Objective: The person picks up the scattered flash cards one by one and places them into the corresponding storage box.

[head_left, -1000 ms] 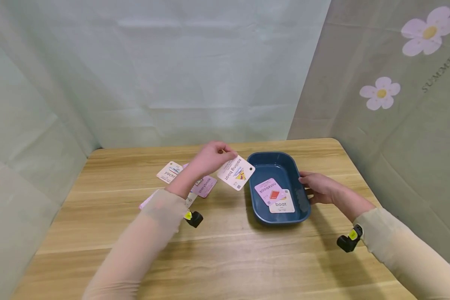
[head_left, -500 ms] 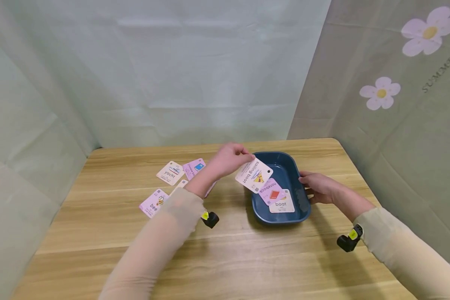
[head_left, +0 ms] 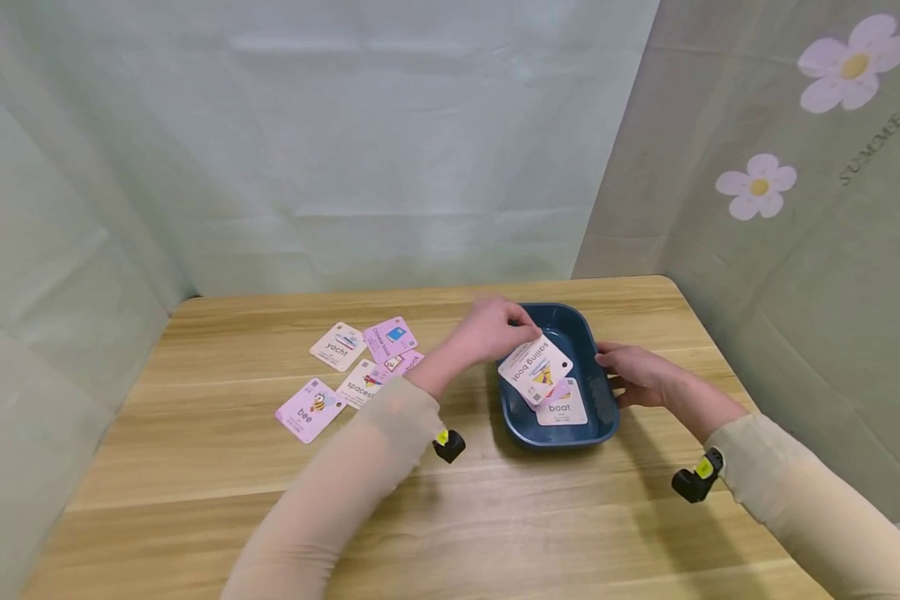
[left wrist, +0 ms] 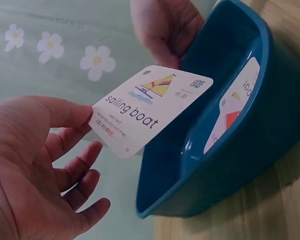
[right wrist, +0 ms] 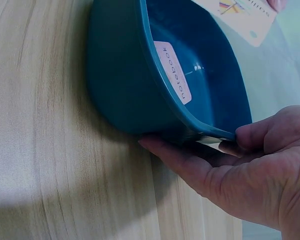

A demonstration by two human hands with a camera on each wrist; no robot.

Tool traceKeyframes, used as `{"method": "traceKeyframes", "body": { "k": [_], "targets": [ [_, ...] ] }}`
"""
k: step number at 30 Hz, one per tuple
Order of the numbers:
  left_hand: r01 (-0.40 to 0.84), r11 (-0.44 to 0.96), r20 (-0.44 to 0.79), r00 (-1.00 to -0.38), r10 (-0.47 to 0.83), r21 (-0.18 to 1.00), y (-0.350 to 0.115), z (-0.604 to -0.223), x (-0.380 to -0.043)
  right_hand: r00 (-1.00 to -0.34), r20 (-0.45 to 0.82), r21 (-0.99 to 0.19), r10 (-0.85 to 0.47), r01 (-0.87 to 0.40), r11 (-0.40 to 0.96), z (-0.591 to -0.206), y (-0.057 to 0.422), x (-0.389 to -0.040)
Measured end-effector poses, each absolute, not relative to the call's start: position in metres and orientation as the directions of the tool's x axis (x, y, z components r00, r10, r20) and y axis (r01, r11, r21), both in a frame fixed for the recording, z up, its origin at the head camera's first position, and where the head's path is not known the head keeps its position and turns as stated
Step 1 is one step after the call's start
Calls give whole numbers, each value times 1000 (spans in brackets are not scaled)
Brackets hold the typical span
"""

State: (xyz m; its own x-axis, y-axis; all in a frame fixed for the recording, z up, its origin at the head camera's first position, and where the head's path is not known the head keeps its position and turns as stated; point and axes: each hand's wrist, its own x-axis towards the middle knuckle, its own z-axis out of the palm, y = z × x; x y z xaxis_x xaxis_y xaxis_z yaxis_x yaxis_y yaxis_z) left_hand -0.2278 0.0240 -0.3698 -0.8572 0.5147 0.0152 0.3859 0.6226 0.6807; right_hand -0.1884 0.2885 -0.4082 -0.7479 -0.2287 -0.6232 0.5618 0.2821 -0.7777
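My left hand [head_left: 492,327] pinches a white "sailing boat" card [head_left: 534,367] by its edge, between thumb and forefinger. That card hangs tilted over the left side of a dark blue plastic tray [head_left: 607,417]. In the left wrist view the sailing boat card [left wrist: 150,110] shows its face, and the other fingers are spread below it. My right hand [head_left: 637,373] grips the tray's right side, thumb at the rim and fingers against the outer wall. Inside the tray lie a white "boat" card [head_left: 562,408] and a pink "notebook" card [right wrist: 172,72], mostly covered in the head view.
Left of the tray, several cards lie on the wooden table [head_left: 195,467]: "yacht" [head_left: 338,347], "Chinese book" [head_left: 388,337], "bee" [head_left: 311,410], a partly hidden spaceship card [head_left: 362,383] and another pink one. A pale curtain [head_left: 390,150] stands behind the table.
My left hand has carried the sailing boat card rightward from beside the tray to over it, uncovering the cards on the table. The right hand has stayed at the tray's side.
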Motion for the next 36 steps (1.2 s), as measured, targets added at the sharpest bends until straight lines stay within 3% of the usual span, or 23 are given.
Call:
{"method": "traceKeyframes", "body": {
  "k": [15,24,36],
  "targets": [
    [426,742,-73,-842,534,517,57,-381,-216,-739,-640,-763,-208,582,281,-405,290,-189],
    [409,767,-132,-837,531,495,67,-391,-211,-737,-636,-768,-231,574,282,-404,288,-188],
    [479,781,-133,-813,567,400,71,-397,-208,-735,-636,-768,-234,575,281,-403,288,-187]
  ]
}}
